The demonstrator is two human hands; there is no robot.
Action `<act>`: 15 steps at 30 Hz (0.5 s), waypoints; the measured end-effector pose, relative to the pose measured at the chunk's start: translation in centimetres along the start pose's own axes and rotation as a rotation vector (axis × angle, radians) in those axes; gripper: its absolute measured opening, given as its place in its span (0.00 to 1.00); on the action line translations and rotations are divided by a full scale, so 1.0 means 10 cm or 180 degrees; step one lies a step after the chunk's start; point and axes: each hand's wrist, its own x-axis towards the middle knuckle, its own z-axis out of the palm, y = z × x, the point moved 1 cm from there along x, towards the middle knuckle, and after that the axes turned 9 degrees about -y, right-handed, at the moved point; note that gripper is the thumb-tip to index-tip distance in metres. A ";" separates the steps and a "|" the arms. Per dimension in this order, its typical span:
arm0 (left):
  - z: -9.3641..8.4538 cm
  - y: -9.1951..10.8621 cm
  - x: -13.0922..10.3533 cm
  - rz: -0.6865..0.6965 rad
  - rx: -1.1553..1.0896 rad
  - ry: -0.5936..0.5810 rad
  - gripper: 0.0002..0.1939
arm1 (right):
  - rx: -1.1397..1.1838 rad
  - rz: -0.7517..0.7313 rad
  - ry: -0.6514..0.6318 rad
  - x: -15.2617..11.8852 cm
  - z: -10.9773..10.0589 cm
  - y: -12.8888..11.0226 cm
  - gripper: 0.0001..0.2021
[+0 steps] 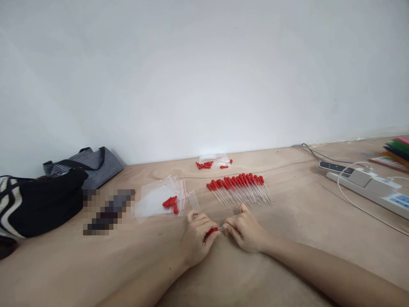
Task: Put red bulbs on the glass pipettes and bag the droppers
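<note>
Low over the table, my left hand is closed around a red rubber dropper bulb. Facing it, my right hand pinches a thin clear glass tube, whose end meets the bulb's mouth; how deep it sits I cannot tell. Beyond my hands lies a slanted row of droppers, red bulbs on clear tubes. Several loose glass tubes rest just past my left hand. Red bulbs lie on clear zip bags to the left.
More red bulbs lie by a clear bag near the wall. At left are a black bag and a striped bag. A power strip with a white cable lies at right, near coloured folders.
</note>
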 end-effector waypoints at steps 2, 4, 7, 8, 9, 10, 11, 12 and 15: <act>0.00 0.00 0.01 -0.0016 -0.0011 -0.0024 0.08 | 0.0053 0.0013 -0.0054 0.01 0.00 -0.01 0.14; 0.00 -0.01 0.01 -0.0036 -0.0013 -0.0051 0.07 | 0.0073 0.0038 -0.0088 0.02 0.00 -0.01 0.14; 0.00 -0.04 0.02 -0.0061 0.0008 -0.0087 0.07 | 0.0030 0.0046 -0.0066 0.02 -0.04 -0.02 0.15; -0.01 -0.06 0.02 -0.0080 0.0028 -0.0074 0.07 | 0.0001 0.0016 -0.0021 0.01 -0.07 -0.01 0.14; -0.01 -0.08 0.02 -0.0115 0.0050 -0.0052 0.07 | -0.0042 -0.0020 0.0046 0.00 -0.10 -0.01 0.13; -0.02 -0.10 0.02 -0.0154 0.0072 -0.0027 0.07 | -0.0113 -0.0050 0.0131 -0.01 -0.13 0.00 0.12; -0.02 -0.12 0.02 -0.0192 0.0093 -0.0004 0.06 | -0.0213 -0.0067 0.0215 -0.03 -0.15 0.01 0.11; -0.02 -0.13 0.02 -0.0222 0.0112 0.0010 0.07 | -0.0335 -0.0074 0.0277 -0.04 -0.17 0.02 0.10; -0.04 -0.15 0.02 -0.0218 0.0157 -0.0005 0.07 | -0.0637 -0.0142 0.0258 -0.08 -0.19 0.06 0.09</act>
